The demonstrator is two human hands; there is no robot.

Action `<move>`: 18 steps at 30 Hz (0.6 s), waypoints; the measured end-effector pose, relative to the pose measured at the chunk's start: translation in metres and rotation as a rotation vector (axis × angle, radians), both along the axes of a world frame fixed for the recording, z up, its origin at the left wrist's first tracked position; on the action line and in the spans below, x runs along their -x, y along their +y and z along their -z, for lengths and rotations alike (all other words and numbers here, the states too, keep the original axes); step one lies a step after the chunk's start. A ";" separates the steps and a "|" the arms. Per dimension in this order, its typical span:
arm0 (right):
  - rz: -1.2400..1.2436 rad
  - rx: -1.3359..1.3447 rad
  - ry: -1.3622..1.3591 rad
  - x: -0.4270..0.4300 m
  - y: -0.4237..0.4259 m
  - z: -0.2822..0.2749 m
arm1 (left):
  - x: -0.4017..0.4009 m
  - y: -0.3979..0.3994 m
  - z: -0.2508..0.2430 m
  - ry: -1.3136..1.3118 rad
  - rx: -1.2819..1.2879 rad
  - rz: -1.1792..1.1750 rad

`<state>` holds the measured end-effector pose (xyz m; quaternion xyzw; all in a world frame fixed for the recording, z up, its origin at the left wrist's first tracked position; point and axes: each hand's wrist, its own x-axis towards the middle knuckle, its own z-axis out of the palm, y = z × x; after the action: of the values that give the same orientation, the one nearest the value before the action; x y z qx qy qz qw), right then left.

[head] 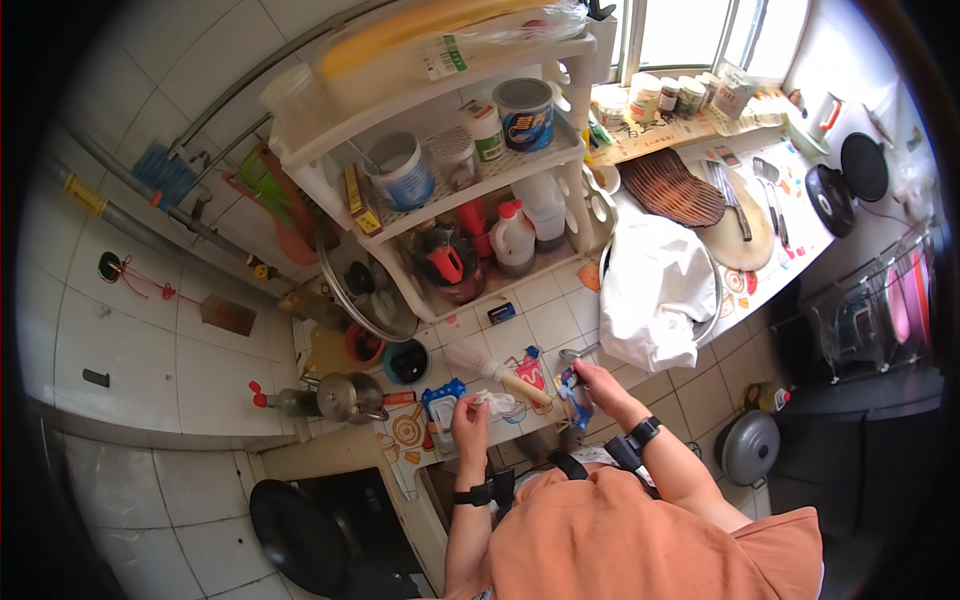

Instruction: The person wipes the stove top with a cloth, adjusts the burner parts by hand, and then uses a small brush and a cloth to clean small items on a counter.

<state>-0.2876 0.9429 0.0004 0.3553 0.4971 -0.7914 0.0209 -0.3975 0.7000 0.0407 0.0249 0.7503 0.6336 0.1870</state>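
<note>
My left hand [470,426] pinches a crumpled white tissue or thin plastic piece [495,403] above the counter's front edge; which it is, I cannot tell. In my right hand [606,390] is a small blue printed packet [576,405], partly hidden by the fingers. Between the hands lies a brush or whisk [529,386] with a pale handle, its bristly end pointing away from me. A metal spoon [571,353] rests just beyond my right hand. Beside my left hand sits a blue-and-white soft pack [442,401].
A white plastic shelf [480,206] with tubs and bottles stands at the back. To the right are a cloth-covered metal bowl [660,292], a round cutting board [742,247] and a knife [739,214]. A metal kettle [349,397] and black wok [296,536] are left.
</note>
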 end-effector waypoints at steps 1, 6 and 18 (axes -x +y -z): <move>0.000 0.000 -0.001 -0.004 0.004 0.003 | 0.001 -0.002 0.002 -0.001 0.000 0.000; -0.426 -0.759 -0.204 0.006 -0.022 -0.015 | 0.006 -0.012 0.023 -0.041 -0.186 -0.176; -0.565 -1.055 -0.132 0.039 -0.057 -0.035 | 0.011 0.011 -0.007 -0.082 -0.361 -0.213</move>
<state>-0.3266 0.8854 0.0358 0.2204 0.8955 -0.3778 0.0822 -0.4084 0.7108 0.0476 -0.0473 0.6148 0.7744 0.1416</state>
